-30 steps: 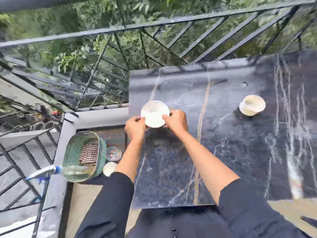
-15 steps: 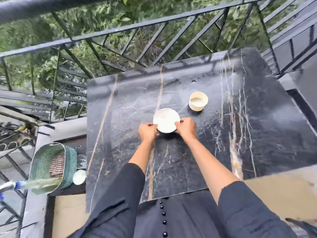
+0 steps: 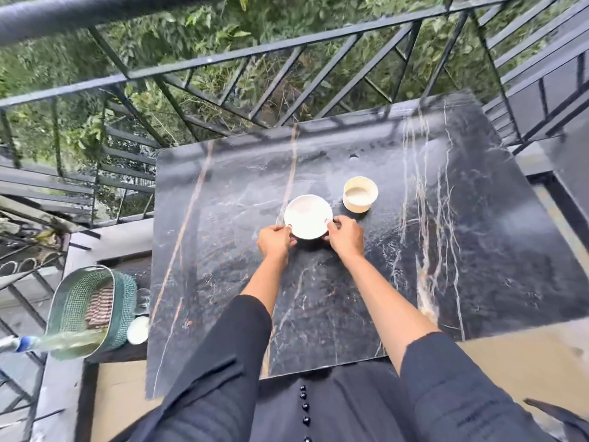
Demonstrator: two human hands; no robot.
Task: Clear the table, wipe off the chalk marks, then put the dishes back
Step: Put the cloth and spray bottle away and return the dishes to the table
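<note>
Fingers (image 3: 286,231) of left hand (image 3: 274,243), right hand (image 3: 346,237) pinch round white dish (image 3: 307,215); marble table (image 3: 462,256).

A black metal railing (image 3: 223,63) with slanted bars crosses the top of the view, and dense green foliage (image 3: 204,23) shows behind it. More dark railing (image 3: 541,90) stands at the upper right. At the lower left, a green mesh basket (image 3: 126,301) sits on a grey ledge (image 3: 111,237). Inside it lies a brown-and-white striped item (image 3: 100,303), too blurred to identify. A clear bottle (image 3: 63,344) of pale greenish liquid, with a blue collar, lies across the basket's near rim. Tan flooring (image 3: 510,355) shows at the lower right.
</note>
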